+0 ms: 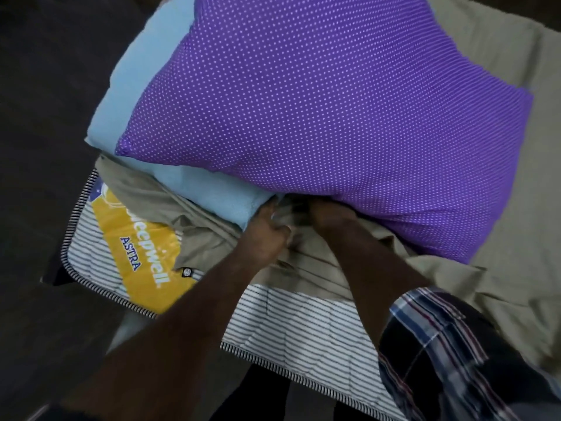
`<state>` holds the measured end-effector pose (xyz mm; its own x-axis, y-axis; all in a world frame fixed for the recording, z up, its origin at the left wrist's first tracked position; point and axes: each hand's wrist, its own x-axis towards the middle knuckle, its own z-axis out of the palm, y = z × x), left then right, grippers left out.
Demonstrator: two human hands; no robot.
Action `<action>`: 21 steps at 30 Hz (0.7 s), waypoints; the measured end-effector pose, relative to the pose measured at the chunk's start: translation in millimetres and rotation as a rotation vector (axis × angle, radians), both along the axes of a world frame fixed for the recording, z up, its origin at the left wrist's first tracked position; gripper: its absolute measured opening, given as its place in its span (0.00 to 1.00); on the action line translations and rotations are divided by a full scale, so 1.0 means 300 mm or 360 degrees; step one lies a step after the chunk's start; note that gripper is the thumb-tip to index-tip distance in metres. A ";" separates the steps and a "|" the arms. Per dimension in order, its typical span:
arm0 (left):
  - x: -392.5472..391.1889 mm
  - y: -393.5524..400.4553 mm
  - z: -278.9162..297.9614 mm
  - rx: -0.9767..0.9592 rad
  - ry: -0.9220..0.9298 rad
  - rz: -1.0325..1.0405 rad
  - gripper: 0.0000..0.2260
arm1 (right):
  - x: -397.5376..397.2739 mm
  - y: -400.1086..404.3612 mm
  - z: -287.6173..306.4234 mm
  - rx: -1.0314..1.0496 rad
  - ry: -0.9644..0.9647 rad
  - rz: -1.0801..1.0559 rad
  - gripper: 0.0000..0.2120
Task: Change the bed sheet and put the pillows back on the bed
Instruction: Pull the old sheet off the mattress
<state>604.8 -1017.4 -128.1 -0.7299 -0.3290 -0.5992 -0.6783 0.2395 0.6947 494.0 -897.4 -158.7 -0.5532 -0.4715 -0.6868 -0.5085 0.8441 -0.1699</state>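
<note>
A purple polka-dot pillow [321,101] lies on top of a light blue pillow [136,95] at the corner of the bed. An olive bed sheet [516,244] covers the bed and is bunched up near the corner, baring the striped mattress [291,329] with its yellow label [133,247]. My left hand [267,235] grips a fold of the sheet just below the blue pillow. My right hand [331,217] reaches under the purple pillow's near edge, its fingers hidden in the sheet and under the pillow.
Dark floor [39,117] lies to the left of and in front of the mattress corner. A plaid sleeve [440,344] covers my right upper arm. The mattress edge with striped piping [69,232] runs along the left.
</note>
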 end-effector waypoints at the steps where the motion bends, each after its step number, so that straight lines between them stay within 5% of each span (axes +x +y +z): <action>1: -0.004 0.010 -0.001 -0.0024 -0.0012 -0.0010 0.32 | 0.007 0.021 0.006 -0.0023 0.0055 0.0006 0.22; 8: -0.048 0.179 0.026 -0.0003 -0.0069 -0.0202 0.35 | 0.073 0.222 0.102 -0.0239 0.0493 -0.0030 0.14; 15: -0.041 0.495 0.076 0.0149 -0.0185 -0.0485 0.39 | 0.077 0.563 0.176 0.0251 0.0211 -0.0311 0.16; 21: -0.017 0.789 0.110 0.0142 -0.0212 -0.0870 0.31 | 0.138 0.940 0.214 0.0118 0.0367 -0.0507 0.22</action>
